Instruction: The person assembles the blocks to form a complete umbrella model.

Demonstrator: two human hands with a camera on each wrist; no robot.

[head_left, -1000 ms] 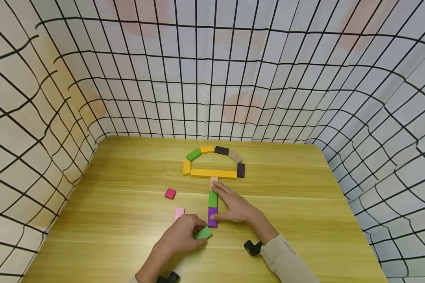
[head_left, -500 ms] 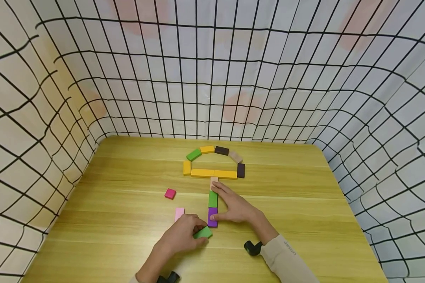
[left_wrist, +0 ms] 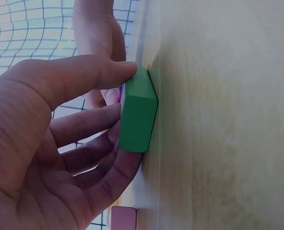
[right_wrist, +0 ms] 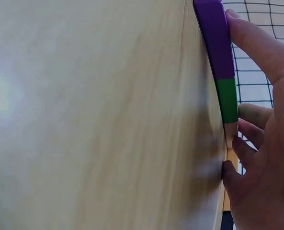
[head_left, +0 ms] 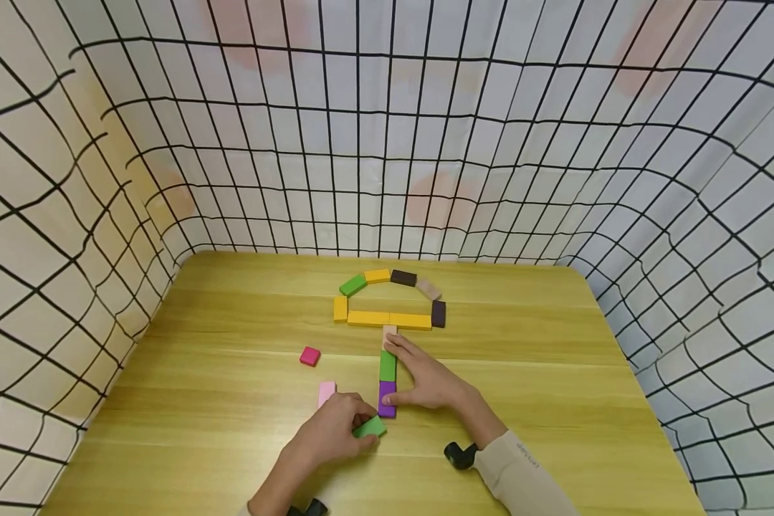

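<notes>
My left hand pinches a light green block between thumb and fingers, at the tabletop just below a column of blocks. That column runs from a purple block through a green block to a beige block. Across it lies my right hand, fingers spread; its thumb touches the purple block and its fingertips reach the beige block. A pink block lies beside the left hand, partly hidden by it.
Beyond the column, two yellow blocks form a straight line under an arch of several blocks, including a black block. A small red block lies to the left. A black wire grid surrounds the wooden table.
The head view has tilted very slightly, so everything sits a little lower. Both hands and the blocks otherwise hold their places.
</notes>
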